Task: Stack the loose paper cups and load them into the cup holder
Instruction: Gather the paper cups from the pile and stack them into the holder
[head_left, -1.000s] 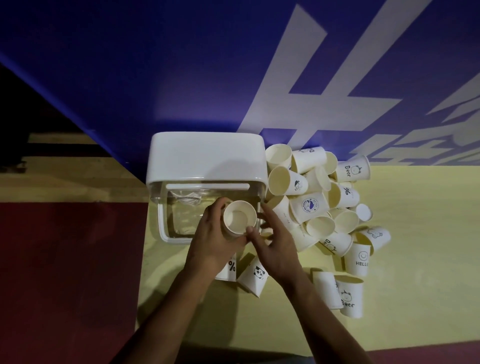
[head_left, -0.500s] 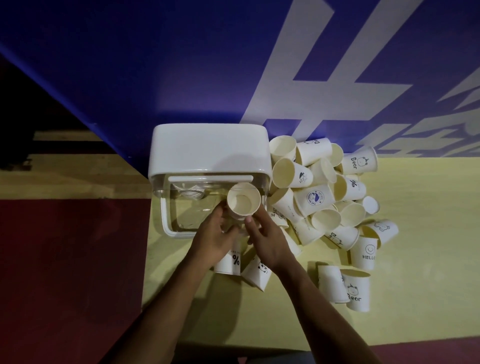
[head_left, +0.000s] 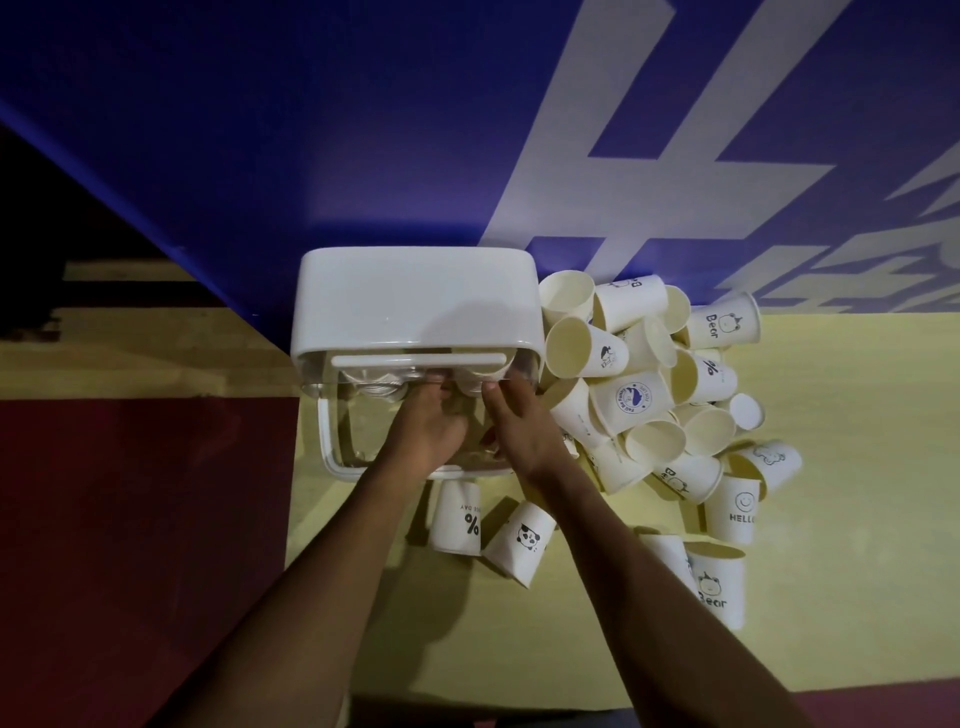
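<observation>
The cup holder (head_left: 415, 301) is a white box with a clear front compartment and stands against the blue wall. My left hand (head_left: 426, 431) and my right hand (head_left: 519, 426) both reach into its open front. Between their fingertips they hold a paper cup (head_left: 466, 387) just under the lid's edge, and most of it is hidden. To the right of the holder, loose white paper cups (head_left: 634, 400) lie heaped in a pile. A "%" cup (head_left: 457, 519) and a panda cup (head_left: 519, 540) sit upside down between my forearms.
A yellow mat (head_left: 831, 519) covers the surface under the cups. Red floor (head_left: 130, 519) lies to the left. The blue wall with white lettering (head_left: 623, 156) rises right behind the holder. Two more cups, one marked "Bear" (head_left: 717, 587), stand near my right forearm.
Both hands moved forward with the cup, from in front of the holder into its open front. The cup's open mouth, plainly visible before, is now mostly hidden under the lid.
</observation>
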